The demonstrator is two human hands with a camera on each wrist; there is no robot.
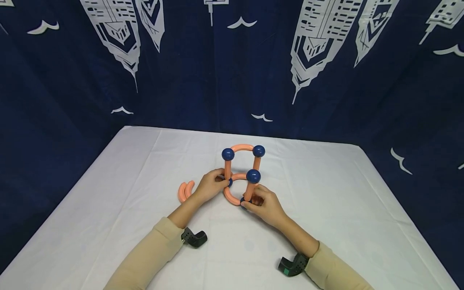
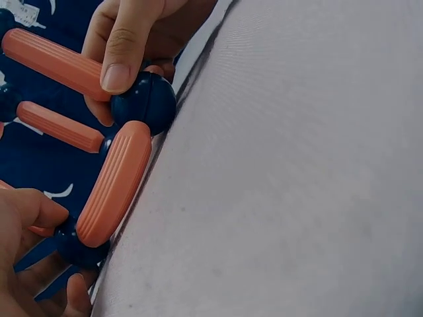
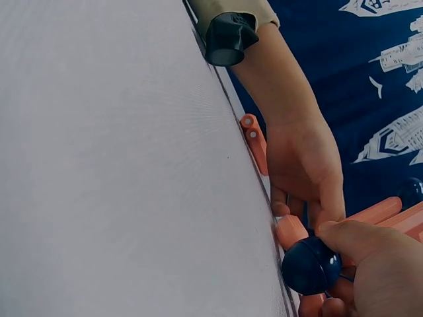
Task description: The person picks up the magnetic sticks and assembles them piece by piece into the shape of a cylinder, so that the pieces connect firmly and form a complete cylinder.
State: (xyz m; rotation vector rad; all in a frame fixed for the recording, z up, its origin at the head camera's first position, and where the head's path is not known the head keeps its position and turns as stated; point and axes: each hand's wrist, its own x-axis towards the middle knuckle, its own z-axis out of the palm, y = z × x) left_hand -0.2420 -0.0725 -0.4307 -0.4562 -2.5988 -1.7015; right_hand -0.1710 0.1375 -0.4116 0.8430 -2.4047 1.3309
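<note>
A magnetic building set of blue balls and orange rods forms a frame on the table. Curved rods (image 1: 231,197) make its base. Three upright rods carry blue balls (image 1: 253,176), and one curved rod (image 1: 242,148) bridges two of these at the top. My left hand (image 1: 209,186) pinches the blue ball (image 2: 74,246) at the base's left. At the near base corner my right hand (image 1: 269,206) grips another blue ball (image 3: 310,265), its thumb next to the upright rod (image 2: 56,63). The base's far corner is partly hidden.
Two loose curved orange rods (image 1: 186,191) lie on the white tablecloth (image 1: 145,169) left of my left hand. A dark blue curtain (image 1: 217,80) with white building prints hangs behind the table's far edge. Each wrist wears a black camera (image 1: 195,237).
</note>
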